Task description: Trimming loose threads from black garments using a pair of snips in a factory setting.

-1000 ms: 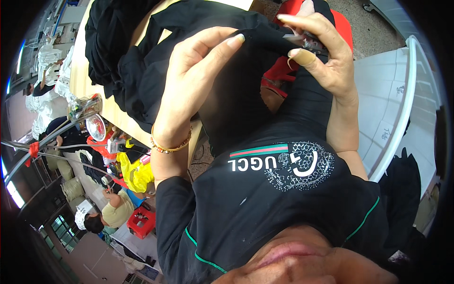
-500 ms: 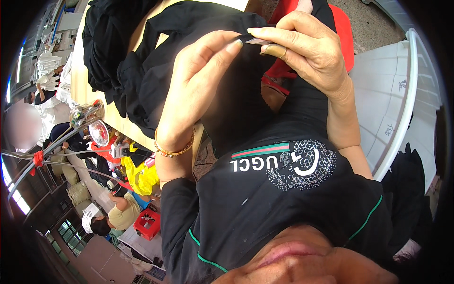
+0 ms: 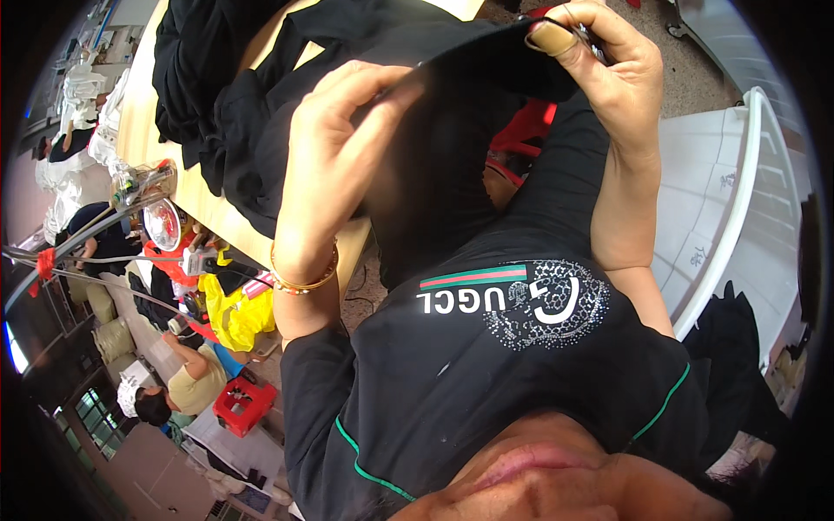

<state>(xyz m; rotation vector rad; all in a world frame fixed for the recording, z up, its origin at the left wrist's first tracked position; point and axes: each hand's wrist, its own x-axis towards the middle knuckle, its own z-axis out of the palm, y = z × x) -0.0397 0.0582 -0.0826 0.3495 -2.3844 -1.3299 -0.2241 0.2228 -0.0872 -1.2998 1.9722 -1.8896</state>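
While I watch from far off, two hands hold one black cloth (image 3: 482, 74), its edge drawn out between them: the left hand (image 3: 326, 152) pinches one end between thumb and fingers, and the right hand (image 3: 615, 74) closes on the other, its thumb wearing one tan finger cover (image 3: 554, 39). Within the right grip sits one small metallic item (image 3: 594, 45), too unclear for me to name. Left of the left grip, one pale table (image 3: 139, 148) bears black garments (image 3: 195, 95) I cannot count.

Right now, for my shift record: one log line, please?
left hand: pinches black cloth; right hand: pinches same cloth; pale table: dark fabric heaped
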